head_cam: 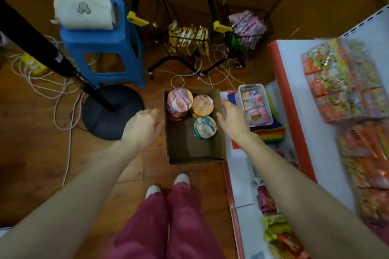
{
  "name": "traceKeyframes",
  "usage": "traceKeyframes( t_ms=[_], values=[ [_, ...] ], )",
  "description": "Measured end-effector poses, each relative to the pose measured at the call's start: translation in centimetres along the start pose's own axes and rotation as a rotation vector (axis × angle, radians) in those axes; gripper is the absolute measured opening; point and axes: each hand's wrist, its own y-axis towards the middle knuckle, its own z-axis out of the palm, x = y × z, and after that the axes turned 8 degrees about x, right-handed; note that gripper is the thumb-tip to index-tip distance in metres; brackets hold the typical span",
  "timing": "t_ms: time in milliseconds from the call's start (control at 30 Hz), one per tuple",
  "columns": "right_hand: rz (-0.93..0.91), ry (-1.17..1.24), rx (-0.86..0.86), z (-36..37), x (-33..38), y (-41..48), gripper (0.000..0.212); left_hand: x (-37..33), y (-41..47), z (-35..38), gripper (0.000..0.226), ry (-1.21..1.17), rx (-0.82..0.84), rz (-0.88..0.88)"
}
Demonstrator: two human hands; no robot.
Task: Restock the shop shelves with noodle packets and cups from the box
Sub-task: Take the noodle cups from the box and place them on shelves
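Left hand (143, 125) and right hand (233, 120) empty, fingers apart, flanking brown cardboard box (189, 149); risk: round foil-lidded noodle cups (190, 109) slide if box tips.

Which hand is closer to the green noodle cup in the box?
Right hand, just right of the green cup at the box wall; left hand is outside the box's left wall.

The open brown cardboard box (194, 149) looks matt and rough, standing on smooth reddish wood-plank flooring (42, 164). The round noodle cups (204, 124) inside carry glossy printed lids. The blue plastic stool (101, 48) bears a fluffy white cloth pouch (83, 11).
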Motion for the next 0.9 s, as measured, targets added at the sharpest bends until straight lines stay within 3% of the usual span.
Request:
traceKeyframes(
  t_ms=[267,500,633,900],
  values=[
    [0.071,0.161,0.097,8.1,-4.0,6.7,0.032,1.6,8.6,6.6,0.031,0.008,0.052,-0.123],
    [0.176,0.336,0.17,20.8,-7.2,15.5,0.034,5.9,18.5,15.6,0.035,0.057,0.067,-0.167],
    [0.283,0.436,0.184,27.6,-8.6,20.5,0.035,8.6,24.1,20.6,0.044,0.011,0.014,-0.202],
    [0.385,0.646,0.109,35.7,-10.7,28.9,0.039,11.6,32.3,25.9,0.061,0.143,-0.131,-0.177]
  ],
)
